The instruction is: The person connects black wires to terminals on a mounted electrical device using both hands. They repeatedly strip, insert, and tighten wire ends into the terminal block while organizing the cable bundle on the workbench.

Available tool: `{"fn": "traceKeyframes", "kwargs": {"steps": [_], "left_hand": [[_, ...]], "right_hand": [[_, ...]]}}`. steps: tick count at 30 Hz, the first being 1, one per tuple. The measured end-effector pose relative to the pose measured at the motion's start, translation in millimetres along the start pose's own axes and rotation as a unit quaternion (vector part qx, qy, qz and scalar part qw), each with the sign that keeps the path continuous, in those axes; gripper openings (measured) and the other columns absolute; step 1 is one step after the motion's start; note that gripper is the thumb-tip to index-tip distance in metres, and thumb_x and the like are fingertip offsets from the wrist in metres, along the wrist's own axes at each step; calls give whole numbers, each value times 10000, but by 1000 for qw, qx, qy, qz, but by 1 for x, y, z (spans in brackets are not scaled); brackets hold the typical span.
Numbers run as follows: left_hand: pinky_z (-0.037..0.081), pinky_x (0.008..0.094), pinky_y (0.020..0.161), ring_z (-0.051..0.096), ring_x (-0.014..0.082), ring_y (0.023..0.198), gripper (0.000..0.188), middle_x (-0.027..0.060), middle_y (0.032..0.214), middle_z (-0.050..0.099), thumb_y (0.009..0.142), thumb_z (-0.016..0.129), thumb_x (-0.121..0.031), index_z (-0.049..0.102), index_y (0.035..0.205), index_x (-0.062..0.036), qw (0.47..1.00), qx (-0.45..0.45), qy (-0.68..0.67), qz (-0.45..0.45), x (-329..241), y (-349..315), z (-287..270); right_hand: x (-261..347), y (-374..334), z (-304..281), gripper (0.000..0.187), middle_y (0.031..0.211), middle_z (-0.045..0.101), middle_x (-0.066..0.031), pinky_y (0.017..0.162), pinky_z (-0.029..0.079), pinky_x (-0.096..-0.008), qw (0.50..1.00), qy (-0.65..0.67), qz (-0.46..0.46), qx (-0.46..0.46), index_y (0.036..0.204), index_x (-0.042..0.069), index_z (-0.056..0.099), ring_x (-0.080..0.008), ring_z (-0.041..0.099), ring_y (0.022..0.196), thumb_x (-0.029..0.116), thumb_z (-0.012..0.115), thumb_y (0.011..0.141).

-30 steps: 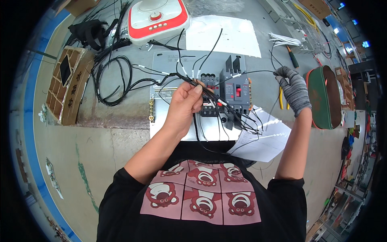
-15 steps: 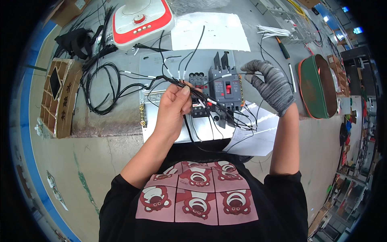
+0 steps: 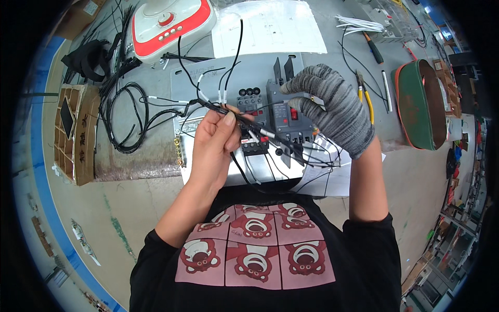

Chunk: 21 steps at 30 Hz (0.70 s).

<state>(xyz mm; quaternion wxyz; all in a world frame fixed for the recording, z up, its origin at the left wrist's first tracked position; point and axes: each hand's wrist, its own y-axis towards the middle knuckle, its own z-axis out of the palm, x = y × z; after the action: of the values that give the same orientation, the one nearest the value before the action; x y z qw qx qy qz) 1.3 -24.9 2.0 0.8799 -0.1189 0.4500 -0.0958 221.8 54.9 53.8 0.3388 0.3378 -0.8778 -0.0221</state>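
Note:
My bare left hand [image 3: 215, 132] is closed round a bundle of black wires [image 3: 270, 136], pinched between thumb and fingers. Several loose wire ends with white sleeves fan out from it on both sides. My right hand [image 3: 332, 112], in a grey knitted glove, has thumb and fingers curled round one black wire that runs across from the bundle. A white sleeve [image 3: 317, 102] shows in the gap of that grip. Below the hands lies a metal mounting plate [image 3: 208, 78] carrying a dark grey circuit breaker [image 3: 280, 117] with a red switch and a smaller contactor-like block [image 3: 249, 101].
A coil of black cable [image 3: 127, 122] and a cardboard compartment box [image 3: 78, 135] lie left. A red-and-white appliance [image 3: 171, 31] and paper sheet [image 3: 267, 28] are behind. On the right are yellow-handled pliers [image 3: 369, 104], a screwdriver [image 3: 373, 48], a white pen [image 3: 386, 91] and a green container [image 3: 416, 104].
My gloved right hand has moved left, over the breaker, and the wire's white sleeve now shows within its grip. My left hand keeps hold of the bundle. The pliers have come into view.

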Motion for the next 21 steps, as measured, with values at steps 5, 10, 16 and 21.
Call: {"fn": "traceKeyframes", "kwargs": {"steps": [5, 10, 16, 21], "left_hand": [[277, 189, 514, 320, 34, 529, 106, 127, 948, 658, 953, 502, -129, 545, 1027, -68, 1000, -1, 3, -8, 2, -9, -6], [289, 185, 522, 326, 33, 527, 114, 132, 937, 662, 944, 526, -137, 549, 1035, -72, 1000, -10, 17, 2, 4, -7, -3], [295, 180, 528, 341, 28, 538, 122, 123, 930, 662, 944, 532, -152, 549, 1029, -66, 999, -26, 28, 4, 5, -4, 2], [294, 181, 526, 355, 25, 541, 133, 118, 932, 659, 942, 535, -157, 545, 1037, -64, 1000, -14, 7, -4, 4, -10, -4]], "right_hand": [[-10, -6, -3, 292, 961, 638, -88, 762, 490, -318, 989, 128, 36, 56, 1062, 41, 670, -213, 618, 884, 156, 708, 797], [-23, 4, 8, 479, 1089, 625, -138, 940, 423, -369, 985, 146, 25, 85, 1177, 43, 614, -284, 561, 1062, 409, 604, 869], [-26, 14, 38, 494, 1178, 605, -143, 1049, 337, -405, 986, 12, 33, 166, 1274, 99, 560, -313, 463, 1220, 388, 605, 875], [-24, 8, 21, 462, 1172, 610, -128, 1043, 357, -396, 974, 146, 28, 171, 1229, 112, 605, -299, 482, 1212, 365, 655, 847]]}}
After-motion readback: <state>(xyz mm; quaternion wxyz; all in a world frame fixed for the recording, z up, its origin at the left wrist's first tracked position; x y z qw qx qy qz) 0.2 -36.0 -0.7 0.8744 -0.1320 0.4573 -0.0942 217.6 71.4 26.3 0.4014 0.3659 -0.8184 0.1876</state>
